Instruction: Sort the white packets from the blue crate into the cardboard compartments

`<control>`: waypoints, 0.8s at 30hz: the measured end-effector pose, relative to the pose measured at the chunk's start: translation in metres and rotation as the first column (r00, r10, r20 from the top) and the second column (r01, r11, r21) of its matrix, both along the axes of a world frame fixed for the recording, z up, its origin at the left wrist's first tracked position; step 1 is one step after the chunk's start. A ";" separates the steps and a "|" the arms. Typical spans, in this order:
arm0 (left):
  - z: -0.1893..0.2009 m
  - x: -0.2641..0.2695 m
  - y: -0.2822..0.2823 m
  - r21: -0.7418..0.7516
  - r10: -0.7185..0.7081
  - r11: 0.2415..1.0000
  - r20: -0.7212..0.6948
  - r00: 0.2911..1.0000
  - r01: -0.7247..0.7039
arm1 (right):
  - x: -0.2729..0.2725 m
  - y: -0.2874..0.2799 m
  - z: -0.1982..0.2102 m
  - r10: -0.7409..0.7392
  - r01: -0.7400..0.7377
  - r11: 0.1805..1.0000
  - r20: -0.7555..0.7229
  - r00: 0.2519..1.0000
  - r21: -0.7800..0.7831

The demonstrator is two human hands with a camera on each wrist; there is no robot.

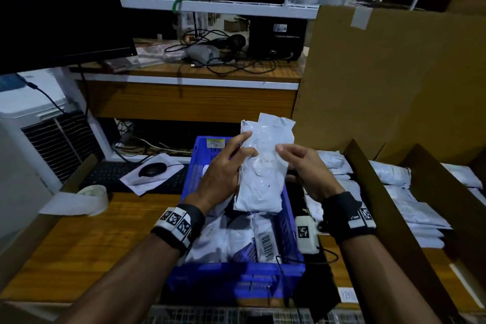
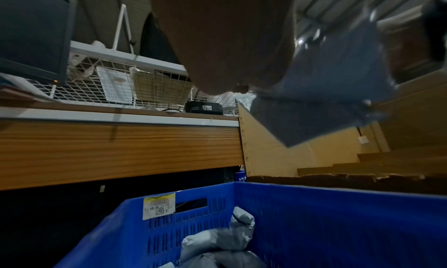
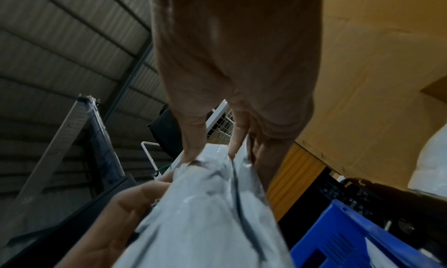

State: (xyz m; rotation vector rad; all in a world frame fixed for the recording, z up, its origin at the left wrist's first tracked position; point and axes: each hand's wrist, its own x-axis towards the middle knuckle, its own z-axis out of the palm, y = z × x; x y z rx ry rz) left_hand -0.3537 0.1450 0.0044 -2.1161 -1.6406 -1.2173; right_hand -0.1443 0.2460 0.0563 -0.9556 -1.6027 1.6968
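A white packet [image 1: 263, 166] is held upright above the blue crate [image 1: 236, 275], with a second packet [image 1: 278, 122] showing behind its top. My left hand [image 1: 223, 168] grips its left edge, thumb on the front. My right hand [image 1: 302, 166] pinches its right edge; the right wrist view shows thumb and fingers [image 3: 193, 147] closed on the packet [image 3: 208, 214]. More white packets [image 1: 236, 239] lie in the crate [image 2: 314, 224], with some at its far end [image 2: 217, 241]. The cardboard compartments [image 1: 368, 187] on the right hold stacked white packets [image 1: 394, 173].
A tall cardboard sheet [image 1: 389, 73] stands behind the compartments. A keyboard [image 1: 126, 173], mouse [image 1: 152, 169] and tape roll [image 1: 94, 198] lie left of the crate. A monitor [image 1: 60, 8] and a cable-strewn wooden shelf [image 1: 200, 71] stand beyond.
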 end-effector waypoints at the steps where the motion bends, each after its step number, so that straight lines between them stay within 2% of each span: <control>1: 0.001 0.000 -0.001 -0.019 -0.024 1.000 0.023 0.999 0.025 | 0.000 -0.001 0.000 -0.024 0.024 0.999 -0.001 1.000 0.034; 4: 0.005 0.008 -0.002 0.008 -0.046 0.999 0.159 0.986 0.046 | 0.001 -0.002 -0.002 -0.052 0.058 0.994 -0.063 0.997 0.096; 6: 0.009 0.014 -0.003 0.022 -0.052 0.999 0.347 0.936 0.047 | -0.001 -0.002 -0.003 -0.078 0.087 0.981 -0.058 0.995 0.173; 9: 0.011 0.018 0.004 -0.016 -0.033 0.998 0.611 0.791 0.054 | -0.004 0.000 -0.005 -0.119 0.118 0.943 -0.016 0.993 0.310; 12: 0.014 0.019 0.009 -0.053 -0.053 0.988 0.770 0.635 0.147 | -0.006 0.001 -0.005 -0.082 0.098 0.935 -0.061 0.995 0.342; 15: 0.020 0.015 0.010 -0.064 -0.051 0.978 0.849 0.526 0.197 | -0.003 0.003 -0.003 -0.031 0.067 0.940 -0.112 0.993 0.336; 20: 0.023 0.004 0.014 -0.161 0.028 0.961 0.867 0.497 0.226 | 0.000 0.004 -0.004 0.013 0.039 0.955 -0.174 0.985 0.293; 24: 0.027 0.002 0.014 -0.147 0.004 0.956 0.870 0.493 0.252 | -0.003 0.003 -0.003 0.033 0.020 0.953 -0.168 0.985 0.304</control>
